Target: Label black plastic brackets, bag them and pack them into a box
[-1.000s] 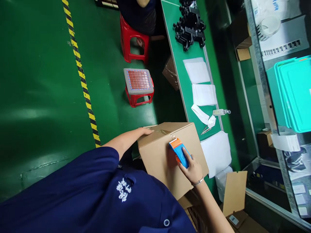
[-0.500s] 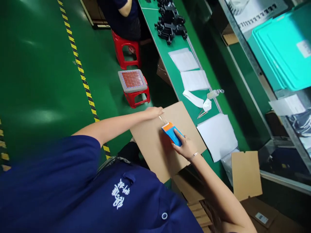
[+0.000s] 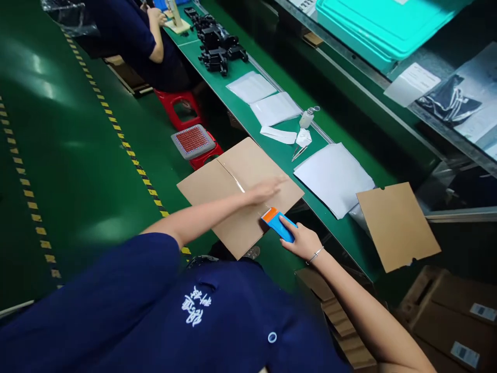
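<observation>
A brown cardboard box (image 3: 217, 181) lies with its top face toward me, a strip of clear tape along the seam between its flaps. My left hand (image 3: 267, 189) lies flat on the taped seam with the fingers stretched out, slightly blurred. My right hand (image 3: 301, 241) is closed round a blue and orange tape dispenser (image 3: 276, 224) at the near right edge of the box top.
A green bench (image 3: 341, 235) runs along the right with white sheets (image 3: 334, 176), a small bottle (image 3: 307, 117), tweezers, black parts (image 3: 217, 44) and a loose cardboard sheet (image 3: 396, 223). Another person sits at the far end by red stools (image 3: 194, 145). Cartons lie at lower right.
The dispenser has been drawn along the seam to the near right edge of the box. My left hand slid along the tape after it. The view swung up and right.
</observation>
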Available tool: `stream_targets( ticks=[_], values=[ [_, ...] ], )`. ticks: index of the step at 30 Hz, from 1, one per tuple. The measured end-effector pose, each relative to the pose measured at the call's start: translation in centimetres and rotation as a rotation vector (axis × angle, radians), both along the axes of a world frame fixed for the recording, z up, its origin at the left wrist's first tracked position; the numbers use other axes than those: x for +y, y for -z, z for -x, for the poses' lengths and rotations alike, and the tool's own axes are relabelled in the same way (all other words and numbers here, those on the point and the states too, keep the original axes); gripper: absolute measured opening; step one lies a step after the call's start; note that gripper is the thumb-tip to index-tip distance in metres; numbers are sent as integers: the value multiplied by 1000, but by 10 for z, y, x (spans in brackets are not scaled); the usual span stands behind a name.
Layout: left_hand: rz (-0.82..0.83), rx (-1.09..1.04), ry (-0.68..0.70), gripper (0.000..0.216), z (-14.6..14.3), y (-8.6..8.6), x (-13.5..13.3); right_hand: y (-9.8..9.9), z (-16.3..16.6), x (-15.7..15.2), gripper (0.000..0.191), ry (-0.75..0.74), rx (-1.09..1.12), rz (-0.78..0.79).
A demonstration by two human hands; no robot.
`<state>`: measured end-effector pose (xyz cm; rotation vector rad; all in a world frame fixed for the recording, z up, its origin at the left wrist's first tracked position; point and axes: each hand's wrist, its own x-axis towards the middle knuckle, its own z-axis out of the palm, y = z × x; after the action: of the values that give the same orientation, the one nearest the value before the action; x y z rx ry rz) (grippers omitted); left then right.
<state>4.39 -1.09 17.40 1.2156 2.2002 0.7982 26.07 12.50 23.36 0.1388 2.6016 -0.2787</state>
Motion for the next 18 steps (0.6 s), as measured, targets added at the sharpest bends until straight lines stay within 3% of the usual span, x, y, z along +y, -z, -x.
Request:
stream_targets(
  ticks=[2, 4, 7, 10, 12, 13, 16, 18],
  values=[
    [-55, -41, 104, 56, -38, 15, 17, 4, -21, 9, 74, 11, 5, 7],
    [-72, -33, 159, 60, -56, 27, 19, 9, -65, 28, 73, 8, 3, 20],
    [-98, -28, 336, 69, -53, 33, 12, 17, -152, 62, 68, 30, 4, 38],
    [-75, -179, 690, 62, -44, 30, 13, 29, -208, 81, 65, 81, -41, 33],
    [27, -343, 862, 52, -46, 27, 23, 44, -206, 79, 65, 87, -130, 13],
    [112, -407, 867, 45, -51, 27, 30, 54, -194, 75, 66, 82, -177, 7],
    [345, -422, 670, 21, -78, 31, 54, 85, -135, 53, 70, 85, -233, 54],
    [400, -331, 528, 17, -100, 40, 65, 103, -92, 35, 71, 110, -218, 102]
  ],
)
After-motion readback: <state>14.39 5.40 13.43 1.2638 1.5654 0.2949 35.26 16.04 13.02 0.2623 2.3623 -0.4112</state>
